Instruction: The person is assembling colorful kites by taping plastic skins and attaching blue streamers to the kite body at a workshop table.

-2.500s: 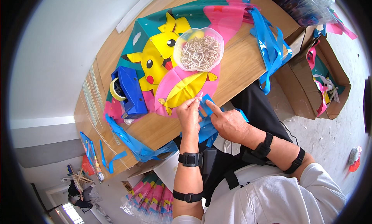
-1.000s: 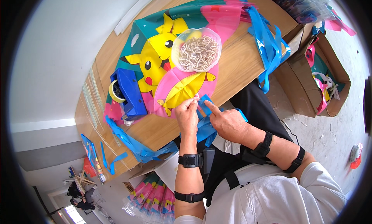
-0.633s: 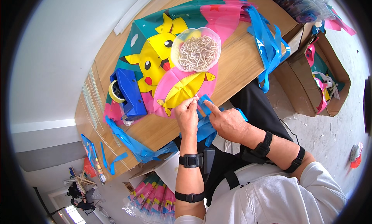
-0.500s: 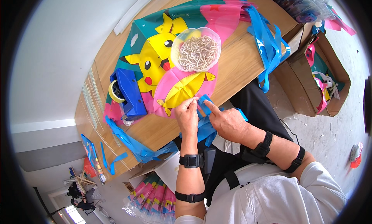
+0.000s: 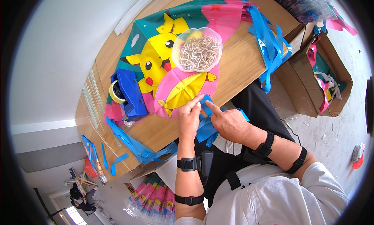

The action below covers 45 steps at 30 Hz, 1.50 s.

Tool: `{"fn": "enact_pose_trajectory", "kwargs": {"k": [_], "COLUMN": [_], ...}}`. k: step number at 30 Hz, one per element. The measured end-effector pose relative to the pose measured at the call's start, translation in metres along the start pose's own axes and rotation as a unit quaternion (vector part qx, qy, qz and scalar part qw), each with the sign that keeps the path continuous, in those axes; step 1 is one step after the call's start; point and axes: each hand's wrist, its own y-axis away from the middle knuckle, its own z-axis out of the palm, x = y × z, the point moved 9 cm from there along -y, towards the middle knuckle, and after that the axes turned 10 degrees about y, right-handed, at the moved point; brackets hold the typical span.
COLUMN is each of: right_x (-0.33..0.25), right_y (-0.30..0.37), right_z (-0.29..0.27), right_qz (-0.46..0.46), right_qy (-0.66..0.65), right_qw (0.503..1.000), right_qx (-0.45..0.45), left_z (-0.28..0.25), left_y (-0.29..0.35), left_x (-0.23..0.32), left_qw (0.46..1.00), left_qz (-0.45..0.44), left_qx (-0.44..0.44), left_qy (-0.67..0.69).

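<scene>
A green, pink and yellow kite sheet [image 5: 154, 40] printed with a cartoon figure is spread over the table. Against its near pink edge, my left hand [image 5: 189, 115] has its index finger stretched forward and the thumb close by; whatever lies between them is hidden. Just to the right, my right hand [image 5: 230, 123] presses its index finger on a blue plastic strip [image 5: 207, 104], closed on it with the thumb out of sight beneath. More blue strip hangs below both hands, over the table edge. On the sheet stands a clear bowl [image 5: 176, 49] of small pale tubes [image 5: 198, 53].
A blue tape dispenser [image 5: 134, 94] stands left on the sheet. Blue strips [image 5: 269, 42] drape over the table's right edge, others [image 5: 142, 151] over its near left. Thin rods [image 5: 97, 104] lie far left. A cardboard box [image 5: 300, 86] stands right; packed kites [image 5: 156, 195] lie below.
My left hand has shifted slightly, its index finger now reaching further forward instead of pinching at the sheet's edge. My right hand stays nearly still on the blue strip.
</scene>
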Motion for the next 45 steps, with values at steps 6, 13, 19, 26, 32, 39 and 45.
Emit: {"fn": "enact_pose_trajectory", "kwargs": {"k": [6, 13, 19, 26, 32, 39, 45], "right_x": [0.002, 0.002, 0.004, 0.004, 0.008, 0.007, 0.005], "right_y": [0.002, 0.001, 0.002, 0.003, 0.005, 0.003, 0.002], "right_z": [0.001, -0.001, 0.000, 0.002, 0.003, 0.004, 0.005], "right_qz": [0.002, -0.016, -0.013, -0.007, -0.007, -0.006, -0.007], "right_qy": [-0.011, -0.014, -0.020, -0.015, -0.043, -0.047, -0.047], "right_qw": [0.999, 1.000, 1.000, 1.000, 0.999, 0.999, 0.999], "right_qx": [0.037, 0.001, 0.008, 0.009, 0.023, 0.021, 0.006], "left_z": [0.026, 0.001, 0.009, -0.032, -0.152, -0.279, -0.274], "left_y": [0.013, 0.021, 0.027, 0.029, 0.040, 0.030, 0.009], "left_x": [0.030, 0.026, 0.031, 0.044, 0.057, 0.047, 0.035], "left_qw": [0.880, 0.896, 0.849, 0.920, 0.910, 0.901, 0.932], "left_qz": [0.059, 0.117, 0.137, 0.187, 0.175, -0.003, -0.120], "left_qx": [-0.050, 0.020, -0.060, 0.097, 0.314, 0.430, 0.341], "left_qy": [-0.468, -0.427, -0.507, -0.330, -0.208, -0.059, 0.031]}}
